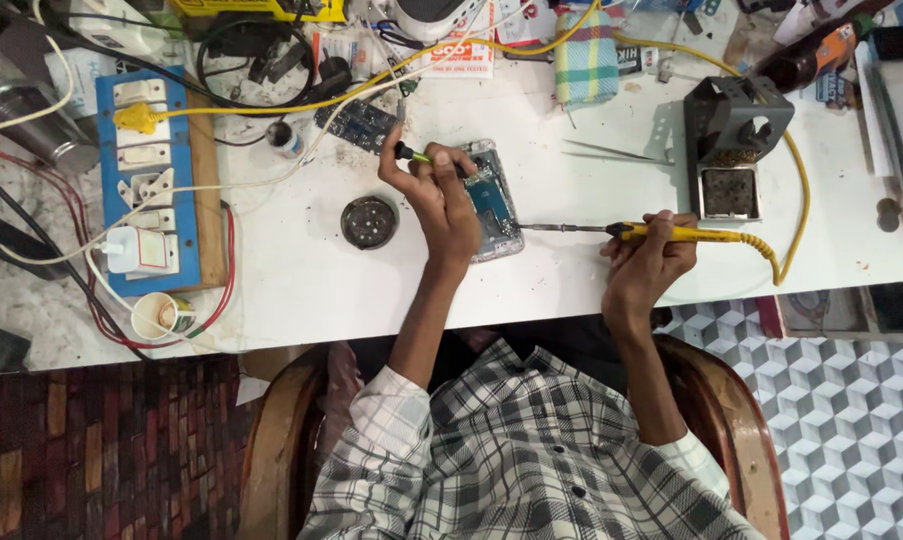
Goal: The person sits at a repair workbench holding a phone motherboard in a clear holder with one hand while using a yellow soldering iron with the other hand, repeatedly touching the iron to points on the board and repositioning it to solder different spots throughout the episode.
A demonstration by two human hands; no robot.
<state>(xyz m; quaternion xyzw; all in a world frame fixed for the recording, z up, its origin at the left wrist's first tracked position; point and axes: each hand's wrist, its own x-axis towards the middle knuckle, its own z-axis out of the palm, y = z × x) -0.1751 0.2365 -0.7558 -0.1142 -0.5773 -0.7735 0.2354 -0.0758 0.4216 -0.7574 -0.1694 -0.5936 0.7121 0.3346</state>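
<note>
The opened smartphone point(493, 200) lies face down near the middle of the white worktop point(301, 280), a short way in from its near edge, with its internal board exposed. The left hand point(439, 195) rests across the phone's left side, fingers closed around a small screwdriver with a green-and-black handle point(409, 153), its end pointing toward the far-left. The right hand point(649, 250) is closed in a pen-style grip on a yellow soldering iron point(671, 233), held nearly level, the metal tip point(551, 228) pointing left and ending just beside the phone's right edge. For good work at this step, the phone is best pinned flat by the left hand while the right wrist bears on the worktop, so that only the tip meets the joint; the yellow cable point(786, 240) should stay slack. Both forearms come in from the near edge, the left one angled inward. A soldering iron stand point(728, 150) sits toward the far right, tweezers point(611, 152) lie between it and the phone, a round tin point(369, 221) sits to the phone's left, and a blue switchboard point(151, 180) occupies the left end.
</note>
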